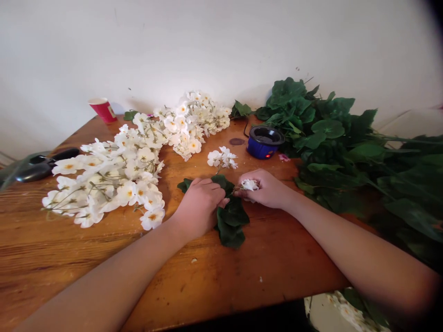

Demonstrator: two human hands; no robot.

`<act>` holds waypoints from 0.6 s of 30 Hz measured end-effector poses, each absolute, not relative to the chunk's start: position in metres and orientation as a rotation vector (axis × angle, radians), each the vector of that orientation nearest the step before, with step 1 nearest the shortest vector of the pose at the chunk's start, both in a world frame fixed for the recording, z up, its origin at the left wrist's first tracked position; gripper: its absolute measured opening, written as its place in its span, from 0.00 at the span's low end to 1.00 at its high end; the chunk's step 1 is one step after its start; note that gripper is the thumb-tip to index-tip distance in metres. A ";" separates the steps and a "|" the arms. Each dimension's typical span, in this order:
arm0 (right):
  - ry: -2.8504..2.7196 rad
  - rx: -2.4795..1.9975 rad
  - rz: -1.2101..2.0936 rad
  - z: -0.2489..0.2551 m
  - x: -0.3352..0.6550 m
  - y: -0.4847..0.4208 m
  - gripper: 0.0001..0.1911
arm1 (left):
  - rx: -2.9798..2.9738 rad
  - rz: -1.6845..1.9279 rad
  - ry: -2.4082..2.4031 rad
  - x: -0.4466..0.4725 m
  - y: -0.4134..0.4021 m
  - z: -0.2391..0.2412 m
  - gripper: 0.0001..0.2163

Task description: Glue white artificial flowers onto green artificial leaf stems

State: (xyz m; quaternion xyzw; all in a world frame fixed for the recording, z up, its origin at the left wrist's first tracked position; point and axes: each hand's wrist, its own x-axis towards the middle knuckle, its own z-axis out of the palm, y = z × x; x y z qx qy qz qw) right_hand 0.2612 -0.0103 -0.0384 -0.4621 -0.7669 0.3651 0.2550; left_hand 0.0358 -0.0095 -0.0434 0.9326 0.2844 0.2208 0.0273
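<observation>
Nearest, two bare forearms, entering from near left and near right and meeting at the middle of the scene.

Spray of dark green, broad-lobed leaves, one: at the centre, between and under the hands. Far end bears a small cluster of white blossoms on a thin stem.

Left hand: grip closed, fingers curled over the leaf spray.

Right hand: grip closed, fingers wrapped about a small bunch of white petals, held just beside the leaves.

Surface of orange-brown varnished wood, beneath all the above.

Round blue pot with black rim and lit red switch: beyond the right hand. Small pink flower: just right of it.

Large heap of white blossoms with yellow-orange centres: left, extending to the far middle.

Large pile of dark green leaves: right, near to far.

Red paper cup with pale rim: far left.

Glossy black object, kind not discernible: left edge.

White wall: far side.
</observation>
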 end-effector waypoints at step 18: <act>-1.789 -1.267 1.236 -0.028 0.260 -0.015 0.13 | 2.989 0.646 0.907 0.031 -0.012 -0.033 0.14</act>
